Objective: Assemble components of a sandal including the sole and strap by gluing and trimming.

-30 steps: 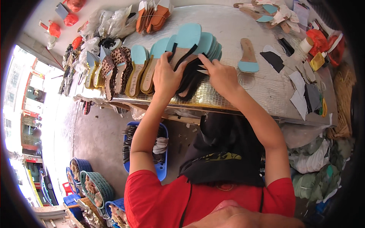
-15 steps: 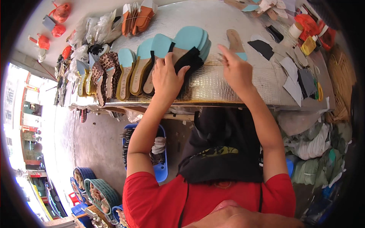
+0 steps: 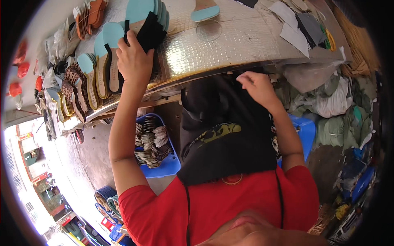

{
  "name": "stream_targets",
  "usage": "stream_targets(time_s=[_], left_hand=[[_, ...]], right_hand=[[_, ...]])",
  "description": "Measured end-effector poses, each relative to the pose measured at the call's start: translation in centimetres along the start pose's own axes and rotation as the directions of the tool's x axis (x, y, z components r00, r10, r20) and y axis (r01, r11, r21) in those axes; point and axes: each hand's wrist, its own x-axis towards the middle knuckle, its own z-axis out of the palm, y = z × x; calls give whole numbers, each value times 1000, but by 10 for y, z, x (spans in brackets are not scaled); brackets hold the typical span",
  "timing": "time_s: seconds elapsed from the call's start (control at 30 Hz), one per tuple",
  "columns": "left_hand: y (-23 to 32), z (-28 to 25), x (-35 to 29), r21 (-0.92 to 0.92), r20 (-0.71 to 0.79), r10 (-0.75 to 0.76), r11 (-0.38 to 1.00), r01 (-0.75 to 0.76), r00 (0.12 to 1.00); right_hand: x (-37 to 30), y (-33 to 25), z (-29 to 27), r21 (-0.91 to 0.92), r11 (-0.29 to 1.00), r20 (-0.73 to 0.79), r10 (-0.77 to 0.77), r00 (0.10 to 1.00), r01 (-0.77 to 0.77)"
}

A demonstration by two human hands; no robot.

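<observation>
While the left hand [image 3: 133, 61] rests at the near edge of the workbench [image 3: 230, 45], its fingers are closed over a black sole piece [image 3: 151, 33] that lies against a stack of turquoise insoles [image 3: 143, 10] at the top of the view. That black piece sits directly above the knuckles, partly covered by the fingertips, with its upper end overlapping the turquoise stack. Just left of the hand stands a row of tan soles with black edging [image 3: 107, 71], leaning on one another, and further left a leopard-print sole [image 3: 74, 76].

Well apart from this, the right hand [image 3: 256, 88] is below the bench edge, over a black apron [image 3: 230, 135]. Its fingers are curled loosely; whether they pinch anything cannot be told.

On the bench surface, covered in a silver textured sheet, a single turquoise insole [image 3: 204, 13] lies to the right of the stack, with a clear round disc [image 3: 208, 30] just below it. Grey cut pieces [image 3: 299, 30] lie further right.

Containers: a blue plastic crate [image 3: 164, 166] sits on the floor beneath the bench, between the left forearm and the apron, holding bundles of pale straps [image 3: 150, 139]. A second blue bin [image 3: 305, 131] stands beside the right forearm; its contents are hidden. Bulging plastic bags [image 3: 332, 102] are piled to the right of it.
</observation>
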Motion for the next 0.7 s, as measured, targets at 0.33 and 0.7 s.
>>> stream_targets(time_s=[0.33,0.7], left_hand=[[-8,8,12,-23,5,10,1000,-10,1000],[-22,-3,5,-155,-94,99,981,-113,991]], right_hand=[[-21,19,66,-410,910,149,133,980,-61],[-27,8,26,175,978,-123,-95,988,116]])
